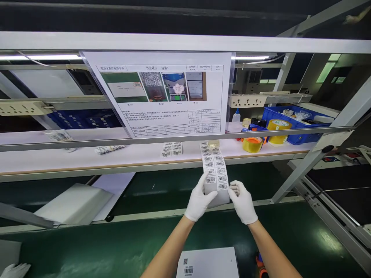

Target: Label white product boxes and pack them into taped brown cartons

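A strip of white barcode labels [215, 164] hangs from the shelf's front edge, its lower end bare grey backing. My left hand [199, 199], in a white glove, grips the strip's left side, thumb across the bare backing. At the strip's right edge, beside the lowest label [222, 186], the fingers of my gloved right hand [242, 202] are pinched together. Whether that label's corner is lifted cannot be made out. Below my hands lies a white box [208, 264] bearing a barcode label near its left side.
Above the shelf [139, 159] hangs an instruction sheet [168, 116] behind a metal rail. More label sheets [172, 149], yellow tape rolls [252, 144] and a blue bin [304, 133] sit on the shelf. White foam sheets [74, 202] lie left. Another person's gloved hand [16, 271] shows bottom left.
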Tool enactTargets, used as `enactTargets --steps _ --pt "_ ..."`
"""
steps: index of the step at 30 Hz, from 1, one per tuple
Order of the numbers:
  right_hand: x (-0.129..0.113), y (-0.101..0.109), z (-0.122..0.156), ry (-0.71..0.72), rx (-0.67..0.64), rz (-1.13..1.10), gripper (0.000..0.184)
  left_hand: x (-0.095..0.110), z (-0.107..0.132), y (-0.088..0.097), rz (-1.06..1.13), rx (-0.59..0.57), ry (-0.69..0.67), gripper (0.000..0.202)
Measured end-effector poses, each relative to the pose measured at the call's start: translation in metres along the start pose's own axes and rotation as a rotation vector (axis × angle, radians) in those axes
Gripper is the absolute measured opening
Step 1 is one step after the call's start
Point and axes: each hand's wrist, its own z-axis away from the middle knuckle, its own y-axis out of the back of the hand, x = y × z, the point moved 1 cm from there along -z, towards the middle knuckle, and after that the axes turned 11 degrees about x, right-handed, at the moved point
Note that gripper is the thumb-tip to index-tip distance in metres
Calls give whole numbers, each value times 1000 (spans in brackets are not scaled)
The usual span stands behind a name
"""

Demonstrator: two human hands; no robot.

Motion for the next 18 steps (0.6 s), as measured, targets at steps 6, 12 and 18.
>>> enactTargets --steps 6,12,18 --pt "-24 4 -6 131 -33 -7 23 14 -10 -2 -190 -11 -62 50" --pt "-28 7 -14 311 -14 33 29 24 -14 -6 -191 -4 -74 40" --pt "-25 5 -16 503 53 101 23 24 -18 -6 -175 5 -59 37"
